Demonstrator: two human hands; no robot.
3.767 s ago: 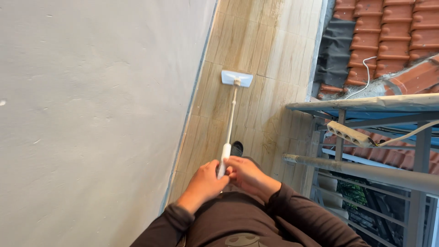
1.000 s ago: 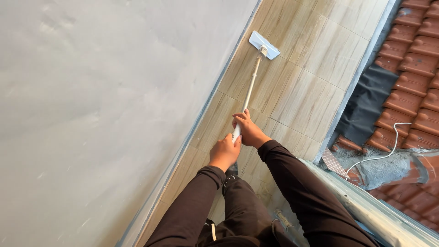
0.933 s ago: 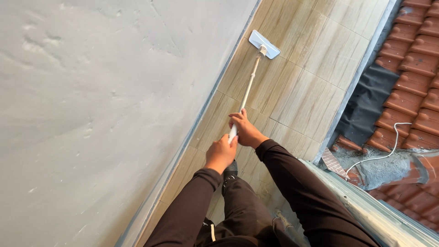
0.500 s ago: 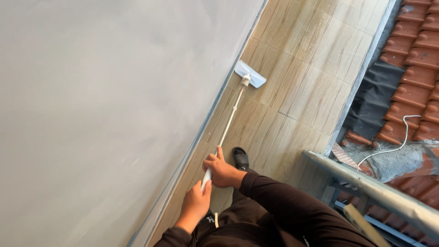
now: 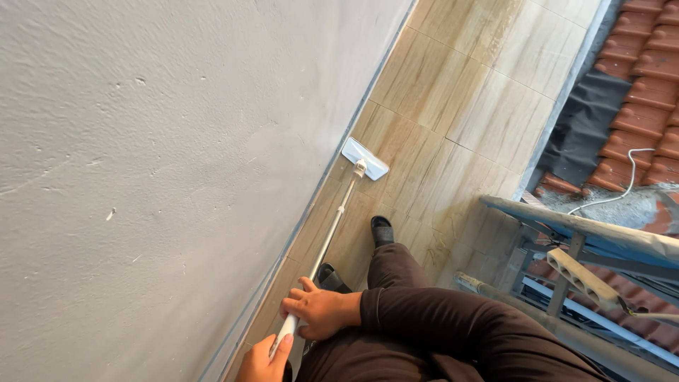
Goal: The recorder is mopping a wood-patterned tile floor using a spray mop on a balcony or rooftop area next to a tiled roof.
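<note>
A flat mop (image 5: pixel 327 244) is held in both hands on a narrow balcony. The right hand (image 5: pixel 320 311) is wrapped closed around the white pole, fingers curled over it from above, its dark brown sleeve (image 5: pixel 453 322) stretching back toward the lower right. The left hand (image 5: pixel 263 359), seen only in part at the bottom edge, is closed on the lower end of the same pole, just below the right hand. The pole runs up and to the right from the hands to a white rectangular mop head (image 5: pixel 365 158), which lies flat on the wood-look floor tiles (image 5: pixel 453 113), close beside the foot of the grey plastered wall (image 5: pixel 163 155). One dark shoe (image 5: pixel 382 230) is planted on the tiles to the right of the pole, and a second shoe (image 5: pixel 331 277) is seen just beside the right hand. A metal railing (image 5: pixel 580 230) borders the balcony on the right. Beyond it, red clay roof tiles (image 5: pixel 647 92) are seen, with a white cable (image 5: pixel 622 184) trailing over them.
</note>
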